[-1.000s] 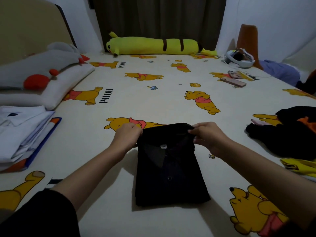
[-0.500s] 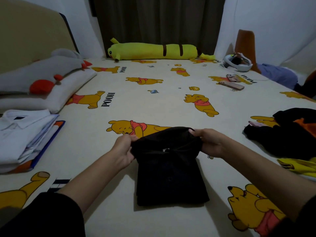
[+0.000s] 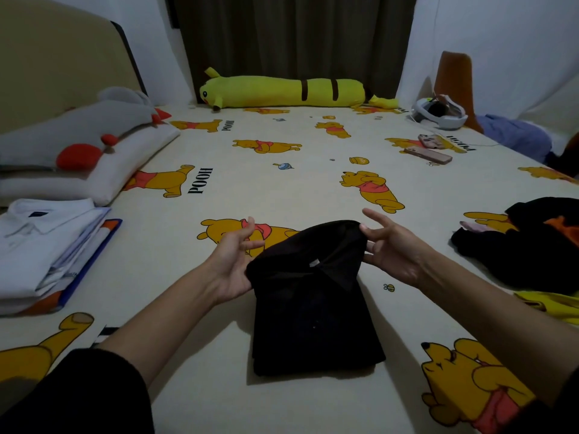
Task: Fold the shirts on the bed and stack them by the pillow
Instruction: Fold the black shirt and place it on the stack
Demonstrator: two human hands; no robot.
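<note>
- Far left: stack (image 3: 44, 245) of folded shirts, white one with collar on top, blue and orange edges lower down, flat on sheet (image 3: 194, 308), just beside pillow (image 3: 103, 173).
- Grey plush (image 3: 78, 126) with red bits lying on top of pillow.
- Left hand (image 3: 233, 261): palm turned inward, fingers spread and relaxed, palm heel touching left edge of black shirt (image 3: 313, 308); no pinch, grip apart.
- Black shirt in centre of bed, folded to a rectangle, near part flat on sheet, far collar end lifted and bunched between both hands; small white tag visible at collar.
- Right hand (image 3: 391, 249): fingers splayed, fingertips against right side of raised collar end; loose contact, grip apart.
- Far edge, centre: long yellow plush (image 3: 282, 90) along curtain.
- Right, mid-distance: two phones (image 3: 429, 148) on sheet, close together, well apart from black shirt.
- Far right corner: white headset-like device (image 3: 438, 112), details unclear.
- Right edge: dark pile (image 3: 532, 252) of unfolded clothes with orange patch; yellow garment (image 3: 554, 308) just beside it, nearer the camera.
</note>
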